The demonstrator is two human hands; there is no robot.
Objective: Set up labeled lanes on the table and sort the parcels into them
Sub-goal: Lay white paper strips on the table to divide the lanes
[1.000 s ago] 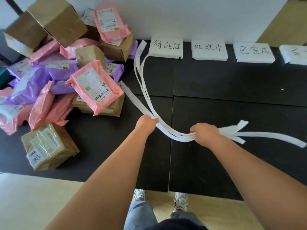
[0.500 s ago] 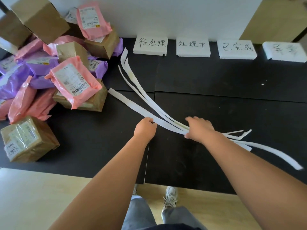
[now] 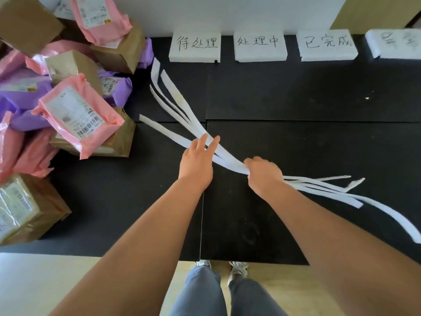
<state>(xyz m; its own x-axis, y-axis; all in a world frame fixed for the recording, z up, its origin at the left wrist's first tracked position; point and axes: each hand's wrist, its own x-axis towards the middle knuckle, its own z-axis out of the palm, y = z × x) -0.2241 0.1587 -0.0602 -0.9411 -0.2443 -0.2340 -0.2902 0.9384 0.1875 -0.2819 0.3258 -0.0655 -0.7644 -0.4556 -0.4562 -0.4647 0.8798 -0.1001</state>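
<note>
Strips (image 3: 175, 96): long white paper, bunched mid-length in right hand (image 3: 264, 173) fist. Both ends fan out flat on the black table (image 3: 296, 99), far ends toward the parcels (image 3: 77, 112), near ends trailing right. Left hand (image 3: 197, 160) has straight fingers on the bundle, just left of the fist. Labels (image 3: 194, 45): four white foam blocks in a row at the far edge, handwritten, rightmost blurred. Parcels: one heap at left, with pink and purple mailers and brown boxes.

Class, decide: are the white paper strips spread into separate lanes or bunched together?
Bunched: the right hand grips the strips in one bundle, ends fanning out.
</note>
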